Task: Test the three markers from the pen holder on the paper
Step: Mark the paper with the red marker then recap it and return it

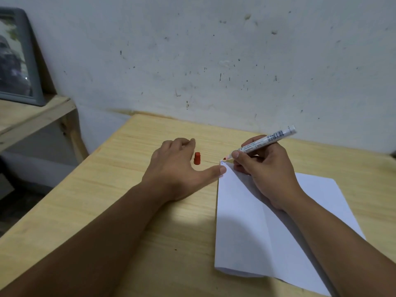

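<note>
Right hand (264, 168) grip holds marker (265, 139) — tip at paper (257, 221) corner; left hand (177, 168) grip wide, thumb pinning paper

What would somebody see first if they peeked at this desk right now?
Probably the right hand near the middle, its grip closed on a white red-tipped marker whose tip sits at the far corner of the folded white paper. Next, the small red marker cap standing upright on the light wooden desk, just beside the left hand, whose thumb presses on the paper's corner.
</note>
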